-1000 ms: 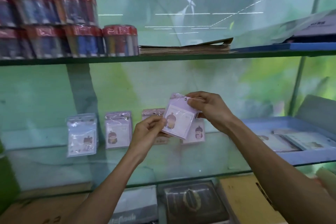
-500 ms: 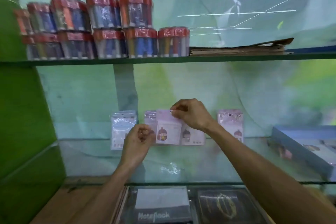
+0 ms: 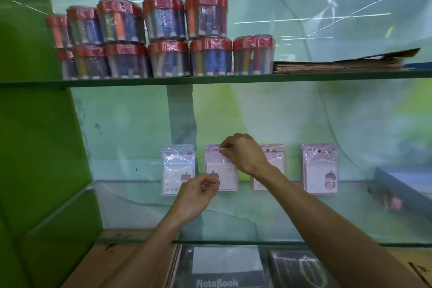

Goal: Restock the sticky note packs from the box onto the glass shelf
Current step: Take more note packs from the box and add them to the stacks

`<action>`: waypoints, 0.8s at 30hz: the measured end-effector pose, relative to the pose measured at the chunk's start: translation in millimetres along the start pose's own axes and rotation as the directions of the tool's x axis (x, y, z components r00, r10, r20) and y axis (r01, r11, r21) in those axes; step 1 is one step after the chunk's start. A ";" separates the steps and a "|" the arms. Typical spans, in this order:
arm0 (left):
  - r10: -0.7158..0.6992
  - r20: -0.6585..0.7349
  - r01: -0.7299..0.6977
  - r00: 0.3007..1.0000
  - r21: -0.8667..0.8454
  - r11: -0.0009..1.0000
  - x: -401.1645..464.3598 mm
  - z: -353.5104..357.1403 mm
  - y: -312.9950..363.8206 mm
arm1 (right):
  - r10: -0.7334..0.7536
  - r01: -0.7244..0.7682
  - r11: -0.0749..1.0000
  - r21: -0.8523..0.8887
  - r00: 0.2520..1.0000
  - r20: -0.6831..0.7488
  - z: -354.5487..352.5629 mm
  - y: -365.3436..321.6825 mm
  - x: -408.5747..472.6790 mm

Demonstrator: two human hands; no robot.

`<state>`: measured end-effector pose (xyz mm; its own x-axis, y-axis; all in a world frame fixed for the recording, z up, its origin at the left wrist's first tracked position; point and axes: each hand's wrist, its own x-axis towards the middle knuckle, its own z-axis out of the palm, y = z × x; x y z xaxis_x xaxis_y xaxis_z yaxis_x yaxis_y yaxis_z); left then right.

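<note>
Several sticky note packs in clear sleeves stand upright against the back wall on the glass shelf (image 3: 233, 213). My right hand (image 3: 243, 154) pinches the top edge of the second pack (image 3: 222, 175), a pink one with a small cartoon figure, standing on the shelf. My left hand (image 3: 198, 194) hovers with curled fingers at that pack's lower left corner; I cannot tell if it touches. Other packs stand at the left (image 3: 178, 169), behind my right wrist (image 3: 275, 159) and further right (image 3: 319, 168). The blue box (image 3: 406, 184) sits at the shelf's right end.
Above, a second glass shelf (image 3: 210, 80) holds stacked red-lidded tubs of pens (image 3: 168, 37) and a flat brown paper stack (image 3: 343, 63). A green side wall (image 3: 35, 147) closes the left. Below the shelf lie notebooks (image 3: 219, 269) and brown cardboard (image 3: 131, 259).
The pack went from being held up in both hands to standing in the row against the wall. My left hand has come off its lower edge. The view swung left and closer.
</note>
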<state>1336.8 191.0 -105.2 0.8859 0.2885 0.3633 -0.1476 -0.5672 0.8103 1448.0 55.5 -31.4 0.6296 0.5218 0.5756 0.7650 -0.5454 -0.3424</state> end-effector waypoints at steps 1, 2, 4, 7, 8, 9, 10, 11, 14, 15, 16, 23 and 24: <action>-0.002 0.011 0.002 1.000 0.022 1.000 1.4 1.2 -0.7 | -0.012 0.011 1.000 -0.028 1.000 -0.009 0.2 -0.1 -0.4; -0.002 0.016 0.002 1.000 0.036 0.999 3.0 2.4 -2.1 | -0.024 0.023 0.999 -0.042 1.000 -0.019 -0.7 0.6 -0.9; -0.003 0.013 0.002 1.000 0.024 1.000 5.6 5.3 -3.0 | -0.034 0.033 0.999 -0.031 0.998 -0.047 -7.2 3.6 -4.4; 0.011 -0.013 -0.011 1.000 -0.057 0.998 8.4 13.3 4.1 | -0.038 0.040 0.999 0.017 0.994 -0.107 -26.0 15.3 -15.1; 0.028 -0.018 -0.030 0.999 -0.095 0.995 8.4 18.1 9.5 | -0.024 0.031 0.998 0.050 0.991 -0.134 -34.6 20.7 -20.7; 0.052 -0.019 -0.054 0.998 -0.141 0.989 8.4 23.8 16.4 | -0.004 0.019 0.996 0.088 0.986 -0.164 -44.4 26.7 -27.8; 0.076 -0.017 -0.078 0.997 -0.189 0.979 8.9 31.0 24.1 | 0.016 0.009 0.992 0.126 0.980 -0.197 -54.8 32.6 -36.3; 0.098 -0.015 -0.099 0.995 -0.228 0.969 9.4 39.4 32.3 | 0.039 0.000 0.986 0.168 0.974 -0.225 -65.3 38.7 -46.4; 0.155 -0.016 -0.152 0.988 -0.319 0.935 12.7 70.3 58.0 | 0.138 -0.044 0.943 0.329 0.954 -0.268 -94.3 62.2 -80.2; 0.162 -0.017 -0.157 0.987 -0.353 0.922 13.6 81.5 67.4 | 0.171 -0.065 0.931 0.358 0.947 -0.272 -103.2 71.3 -91.8; 0.168 -0.014 -0.160 0.986 -0.385 0.909 14.5 93.0 77.0 | 0.202 -0.087 0.923 0.374 0.939 -0.278 -111.8 81.6 -103.2; 0.229 0.063 -0.173 0.971 -0.471 0.865 17.7 177.1 133.1 | 0.329 -0.230 0.918 0.325 0.897 -0.295 -174.5 155.3 -168.8; 0.232 0.076 -0.168 0.970 -0.483 0.859 18.2 189.0 139.5 | 0.332 -0.244 0.922 0.299 0.896 -0.293 -183.5 166.0 -174.9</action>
<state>1415.5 -28.7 -72.5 0.8582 0.0895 0.5055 -0.4880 -0.1634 0.8574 1440.1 -246.7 -52.7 0.7789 0.0940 0.6200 0.5925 -0.4342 -0.6786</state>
